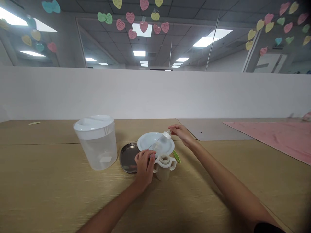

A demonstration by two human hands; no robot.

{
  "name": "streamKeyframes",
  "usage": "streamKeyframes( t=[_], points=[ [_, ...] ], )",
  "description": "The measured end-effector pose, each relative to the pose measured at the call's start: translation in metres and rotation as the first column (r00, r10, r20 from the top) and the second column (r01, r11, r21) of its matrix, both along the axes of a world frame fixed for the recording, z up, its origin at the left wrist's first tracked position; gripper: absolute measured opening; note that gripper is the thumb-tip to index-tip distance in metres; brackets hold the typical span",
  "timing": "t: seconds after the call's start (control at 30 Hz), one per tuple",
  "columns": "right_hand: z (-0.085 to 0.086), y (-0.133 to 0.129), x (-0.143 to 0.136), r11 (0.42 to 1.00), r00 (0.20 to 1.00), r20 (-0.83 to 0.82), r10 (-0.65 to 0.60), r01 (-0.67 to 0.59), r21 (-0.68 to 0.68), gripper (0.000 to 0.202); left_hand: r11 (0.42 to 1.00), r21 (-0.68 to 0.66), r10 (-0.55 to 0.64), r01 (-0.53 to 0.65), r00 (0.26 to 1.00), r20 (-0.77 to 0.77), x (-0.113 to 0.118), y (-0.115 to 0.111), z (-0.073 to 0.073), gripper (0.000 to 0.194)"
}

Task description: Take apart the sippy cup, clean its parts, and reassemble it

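An open two-handled baby bottle point(163, 171) stands upright on the table, its neck uncovered. My left hand point(145, 163) is closed at the bottle's left handle, with the fingertips partly hiding one another. Above the plate, my right hand point(181, 132) pinches a white bottle cap point(167, 134) by its tip. A thin clear straw point(156, 141) slants from the cap down and left toward my left fingers. Behind the bottle lies a white plate point(143, 138). A round metal tray point(127, 158) sits left of my left hand, partly covered by it.
A clear plastic bucket with a white lid point(99, 142) stands to the left. The green handle of some utensil point(177, 156) pokes out beside the plate. A pink cloth point(274, 136) lies at the far right, and a white wall point(145, 94) rises behind the table.
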State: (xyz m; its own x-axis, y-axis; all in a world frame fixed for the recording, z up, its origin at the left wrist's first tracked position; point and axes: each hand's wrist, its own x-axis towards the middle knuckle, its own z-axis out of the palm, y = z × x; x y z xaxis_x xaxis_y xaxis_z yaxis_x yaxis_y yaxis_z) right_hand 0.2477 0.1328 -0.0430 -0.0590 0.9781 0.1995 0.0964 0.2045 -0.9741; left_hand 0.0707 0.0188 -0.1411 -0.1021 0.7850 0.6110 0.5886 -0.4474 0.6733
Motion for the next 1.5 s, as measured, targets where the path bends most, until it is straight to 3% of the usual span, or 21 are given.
streamKeyframes(
  t=[0.07,0.13,0.23,0.3,0.47,0.7,0.8,0.93,1.13,1.33,1.5],
  points=[
    [0.004,-0.006,-0.001,0.994,0.995,-0.035,0.096,-0.097,-0.039,0.010,1.000,0.000,0.007,-0.007,1.000,-0.005,0.000,0.001,-0.001,0.032],
    [0.007,-0.014,-0.005,0.954,0.954,-0.130,0.271,-0.284,-0.092,0.011,1.000,-0.002,0.012,-0.012,1.000,-0.012,0.000,0.002,-0.002,0.032],
    [0.009,-0.027,-0.014,0.806,0.797,-0.277,0.537,-0.582,-0.112,0.013,1.000,-0.003,0.006,-0.006,1.000,-0.019,0.000,0.002,-0.003,0.033],
    [0.008,-0.033,-0.018,0.746,0.745,-0.270,0.610,-0.655,-0.121,0.017,1.000,-0.001,0.003,-0.003,1.000,-0.020,0.000,0.002,-0.002,0.033],
    [0.004,-0.035,-0.021,0.795,0.810,-0.158,0.565,-0.585,-0.158,0.021,1.000,-0.007,-0.006,0.006,1.000,-0.026,0.000,0.001,-0.001,0.034],
    [-0.003,-0.036,-0.029,0.715,0.735,-0.268,0.622,-0.674,-0.187,0.022,1.000,0.004,-0.011,0.011,0.999,-0.034,0.000,0.002,-0.002,0.033],
    [-0.005,-0.038,-0.034,0.716,0.722,-0.342,0.601,-0.677,-0.172,0.020,1.000,0.007,-0.024,0.024,0.999,-0.043,0.000,0.002,-0.003,0.033],
    [-0.007,-0.035,-0.038,0.787,0.781,-0.399,0.480,-0.585,-0.198,0.015,0.999,0.008,-0.041,0.041,0.998,-0.047,-0.001,0.002,-0.003,0.034],
    [-0.013,-0.017,-0.030,0.912,0.916,-0.319,0.243,-0.328,-0.248,0.009,0.999,0.033,-0.028,0.029,0.999,-0.036,0.000,-0.001,0.000,0.039],
    [-0.022,-0.003,-0.020,0.952,0.967,-0.226,0.119,-0.176,-0.251,0.014,0.998,0.045,-0.040,0.042,0.998,-0.045,0.000,-0.001,0.000,0.036],
    [-0.022,-0.003,-0.020,0.969,0.978,-0.182,0.102,-0.139,-0.203,0.013,0.998,0.054,-0.010,0.013,0.998,-0.056,0.000,-0.001,-0.002,0.034]
  ],
)
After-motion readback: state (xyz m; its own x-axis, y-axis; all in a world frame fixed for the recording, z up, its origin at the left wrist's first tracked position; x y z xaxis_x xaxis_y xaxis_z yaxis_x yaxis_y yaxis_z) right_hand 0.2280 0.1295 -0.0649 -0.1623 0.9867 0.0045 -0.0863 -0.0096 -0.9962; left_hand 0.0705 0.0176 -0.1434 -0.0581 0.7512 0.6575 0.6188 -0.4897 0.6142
